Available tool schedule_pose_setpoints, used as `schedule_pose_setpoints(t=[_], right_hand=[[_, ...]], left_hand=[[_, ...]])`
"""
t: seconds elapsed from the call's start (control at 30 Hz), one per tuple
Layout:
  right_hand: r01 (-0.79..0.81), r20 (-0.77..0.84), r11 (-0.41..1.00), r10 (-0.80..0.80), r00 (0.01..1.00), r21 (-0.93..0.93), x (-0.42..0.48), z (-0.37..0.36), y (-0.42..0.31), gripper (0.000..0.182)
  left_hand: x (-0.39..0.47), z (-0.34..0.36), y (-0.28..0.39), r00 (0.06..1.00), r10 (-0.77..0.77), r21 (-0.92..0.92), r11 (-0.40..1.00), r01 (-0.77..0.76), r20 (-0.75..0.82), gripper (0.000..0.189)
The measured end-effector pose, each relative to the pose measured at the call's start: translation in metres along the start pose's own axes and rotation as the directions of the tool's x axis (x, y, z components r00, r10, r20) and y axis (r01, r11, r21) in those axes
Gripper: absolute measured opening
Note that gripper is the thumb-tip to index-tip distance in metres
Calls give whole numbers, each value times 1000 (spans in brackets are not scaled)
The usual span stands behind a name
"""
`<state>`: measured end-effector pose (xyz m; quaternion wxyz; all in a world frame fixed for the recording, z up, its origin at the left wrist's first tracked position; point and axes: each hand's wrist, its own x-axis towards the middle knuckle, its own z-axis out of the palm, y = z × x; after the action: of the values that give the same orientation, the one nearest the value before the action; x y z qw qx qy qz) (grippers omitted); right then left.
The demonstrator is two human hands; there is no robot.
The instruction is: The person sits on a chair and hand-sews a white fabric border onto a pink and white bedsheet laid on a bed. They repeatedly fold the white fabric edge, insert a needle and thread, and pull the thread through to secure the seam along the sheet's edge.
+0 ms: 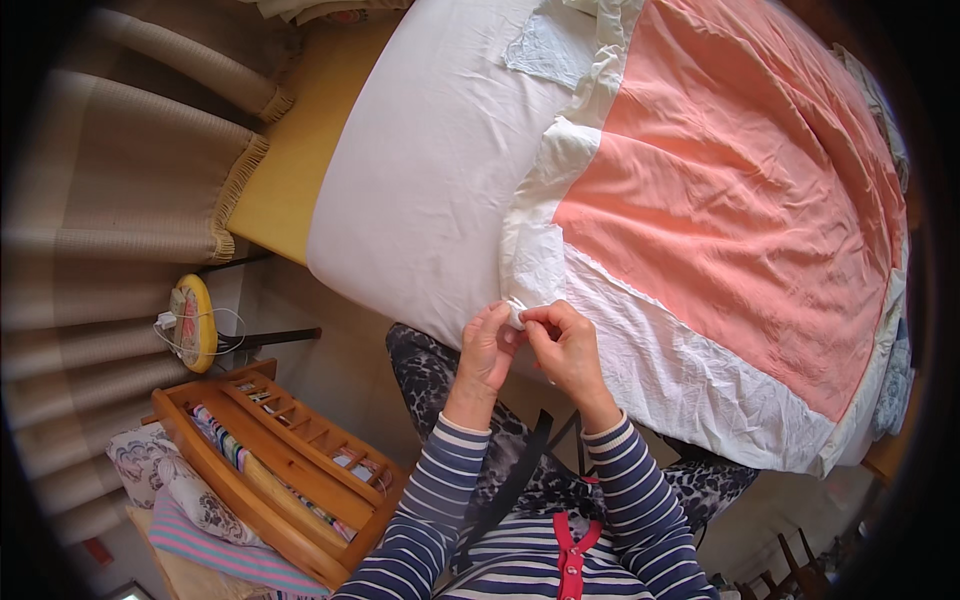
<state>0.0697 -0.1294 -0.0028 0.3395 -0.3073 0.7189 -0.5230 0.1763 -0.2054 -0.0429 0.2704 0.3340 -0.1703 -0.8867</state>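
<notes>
Before me lies a quilt with a coral-pink centre (720, 210) and a white cloth border (570, 146), spread over part of a bed. My left hand (487, 349) pinches the border's near corner (516, 315) between thumb and fingers. Close beside it, my right hand (562, 345) grips the same bit of white fabric with its fingertips. What lies inside the pinched corner is hidden by my fingers. A pale fitted sheet (420, 172) covers the bed to the left of the quilt.
A light blue cloth (551, 45) rests on the bed's far part. At left stand a yellow round stool (196, 322) with a white cable and a wooden rack (277, 465) holding threads. Beige curtains (142, 157) hang beyond. Folded bedding (202, 532) lies behind the rack.
</notes>
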Motion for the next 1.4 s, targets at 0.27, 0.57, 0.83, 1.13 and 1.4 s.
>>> schedule_pose_setpoints(t=[0.27,0.57,0.83,1.13,1.4], right_hand=[[2,34,1000,-2,999,16,2,-3,-1,8],[20,48,1000,-20,999,-3,4,-7,1,7],[82,39,996,-80,996,-45,4,-9,3,7],[68,30,998,-68,997,20,2,-7,5,8],[25,45,1000,-25,999,9,2,-6,1,9]], left_hand=[[1,-1,1,1000,-10,24,1000,10,9,14],[2,1,1,999,-31,39,999,30,27,14],[3,-5,2,997,-60,38,998,58,56,13],[3,-1,1,999,-41,30,999,40,33,12],[2,-2,2,999,-36,36,999,35,34,12]])
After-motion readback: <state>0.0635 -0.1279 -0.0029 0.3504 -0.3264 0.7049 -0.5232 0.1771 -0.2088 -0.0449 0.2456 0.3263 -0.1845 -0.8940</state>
